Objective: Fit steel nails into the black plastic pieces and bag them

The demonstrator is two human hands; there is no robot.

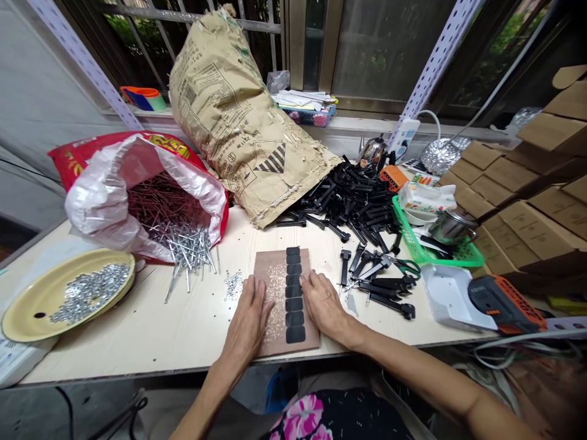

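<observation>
A brown board (271,260) lies flat on the table in front of me, pale specks scattered over its left part. Down its right half runs a column of several flat black rectangular pieces (295,304). My left hand (247,318) rests along the board's left edge, fingers stretched out, holding nothing. From the right, my right hand (323,299) reaches over the board; its bent fingertips touch the edge of the black pieces around the column's middle, and nothing shows in its grasp. Small metal bits (233,285) lie just beyond my left hand.
To the left are a yellow dish (18,315) of small metal parts and a red-and-white sack (98,198) spilling metal rods. A paper sack (257,134) pours out black plastic parts (353,195). Rightward are scissors (408,267), a green basket (415,244), a white tray (447,299) and a power tool (507,302).
</observation>
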